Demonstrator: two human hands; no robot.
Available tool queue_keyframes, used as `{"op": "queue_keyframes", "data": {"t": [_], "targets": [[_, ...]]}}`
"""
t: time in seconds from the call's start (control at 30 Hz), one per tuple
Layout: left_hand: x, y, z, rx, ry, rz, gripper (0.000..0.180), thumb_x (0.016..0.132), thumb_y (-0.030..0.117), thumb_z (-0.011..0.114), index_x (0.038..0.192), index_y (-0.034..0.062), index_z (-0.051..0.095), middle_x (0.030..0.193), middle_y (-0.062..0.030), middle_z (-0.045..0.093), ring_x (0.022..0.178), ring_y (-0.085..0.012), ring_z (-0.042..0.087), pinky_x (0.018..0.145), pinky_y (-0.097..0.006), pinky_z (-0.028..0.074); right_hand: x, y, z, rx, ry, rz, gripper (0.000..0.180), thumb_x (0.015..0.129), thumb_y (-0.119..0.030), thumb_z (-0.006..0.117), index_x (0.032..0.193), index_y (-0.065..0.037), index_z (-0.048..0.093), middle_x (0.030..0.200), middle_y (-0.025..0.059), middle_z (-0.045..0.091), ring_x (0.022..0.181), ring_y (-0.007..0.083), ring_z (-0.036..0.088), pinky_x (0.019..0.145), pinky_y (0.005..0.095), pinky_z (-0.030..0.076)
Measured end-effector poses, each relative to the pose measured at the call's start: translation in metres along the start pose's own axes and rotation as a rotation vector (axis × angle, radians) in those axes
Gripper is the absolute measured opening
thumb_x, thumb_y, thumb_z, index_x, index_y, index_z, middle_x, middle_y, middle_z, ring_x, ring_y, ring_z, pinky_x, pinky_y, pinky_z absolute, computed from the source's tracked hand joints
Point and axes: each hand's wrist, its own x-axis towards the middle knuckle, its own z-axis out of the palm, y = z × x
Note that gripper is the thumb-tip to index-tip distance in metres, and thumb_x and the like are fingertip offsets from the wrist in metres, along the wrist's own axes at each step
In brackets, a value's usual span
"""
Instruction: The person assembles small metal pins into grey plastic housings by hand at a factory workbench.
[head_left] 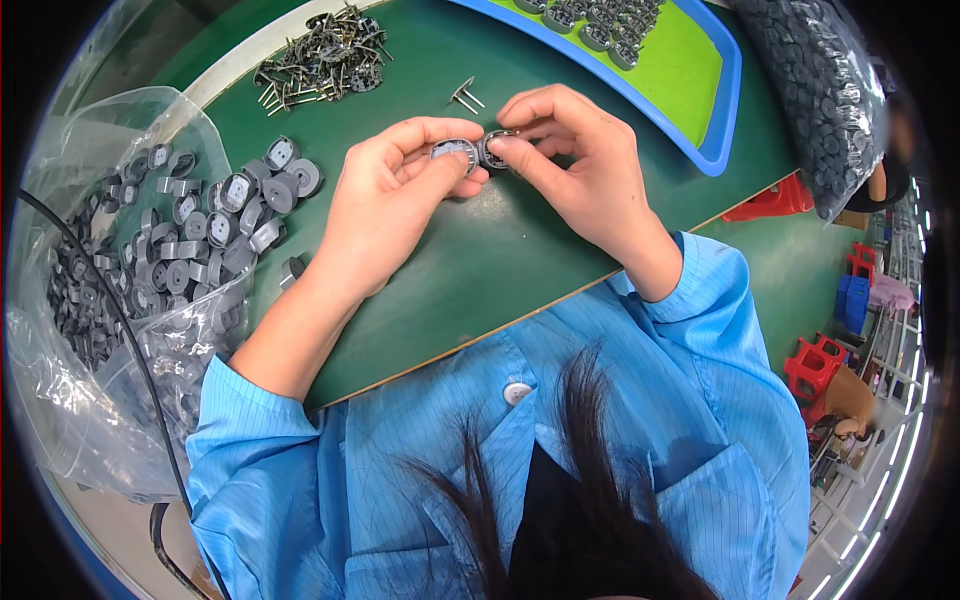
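My left hand point(388, 190) pinches a grey round plastic piece point(453, 149) with a lighter oval face between thumb and fingers. Right beside it, my right hand point(585, 160) grips a second round piece point(494, 150), darker inside, with the thumb on its face. The two pieces are edge to edge, and I cannot tell whether they touch. Just beyond my fingers, a few loose metal pins point(466, 96) with flat heads lie on the green tabletop point(500, 265). Further left is a heap of similar metal pins point(328, 60).
On the left, many grey round pieces point(235, 192) spill from a clear plastic bag point(165, 105). A blue tray point(712, 150) with a green bottom holds rows of round pieces point(595, 36). A full plastic bag point(820, 100) stands far right; red stools point(815, 365) are beyond. A black cable point(110, 300) crosses the left bag.
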Motion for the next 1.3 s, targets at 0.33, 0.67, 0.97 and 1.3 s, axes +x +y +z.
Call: {"op": "queue_keyframes", "data": {"t": [0.33,0.67,0.97,1.3], "targets": [[0.001,-0.002,0.007,-0.016,0.022,0.042,0.026,0.087,0.001,0.058,0.112,-0.0059,0.053,0.099,-0.0118,0.062,0.083,-0.0135,0.063,0.077,-0.024,0.052,-0.008,-0.004,-0.016,0.227,-0.199,0.355,0.022,0.082,0.0,0.067,0.102,0.004,0.06,0.089,0.0059,0.065,0.076,0.0088,0.063,0.069,0.0213,0.053],[-0.005,0.0,0.008,0.072,-0.032,0.056,0.033,0.086,-0.002,0.057,0.118,-0.0013,0.05,0.097,-0.0083,0.061,0.085,-0.011,0.058,0.075,-0.023,0.048,-0.026,-0.001,-0.042,-0.385,0.196,-0.417,0.024,0.07,-0.001,0.069,0.092,-0.006,0.062,0.088,0.0095,0.063,0.08,0.0246,0.062,0.07,0.032,0.052],[-0.001,-0.009,0.006,-0.001,-0.066,0.115,0.027,0.088,-0.004,0.052,0.115,-0.0022,0.051,0.102,-0.0104,0.06,0.091,-0.0173,0.062,0.082,-0.028,0.051,0.107,0.145,-0.214,-0.497,0.418,0.471,0.014,0.072,-0.009,0.075,0.076,0.001,0.067,0.066,0.0085,0.067,0.06,0.0116,0.063,0.058,0.0252,0.051],[-0.002,-0.007,0.004,-0.01,-0.025,0.148,0.029,0.088,-0.003,0.053,0.117,-0.001,0.051,0.101,-0.0058,0.057,0.087,-0.0084,0.057,0.071,-0.02,0.046,0.12,0.109,-0.168,-0.767,0.419,0.036,0.011,0.075,-0.008,0.067,0.082,0.0,0.067,0.065,0.0127,0.065,0.057,0.0182,0.063,0.057,0.0288,0.05]]}}
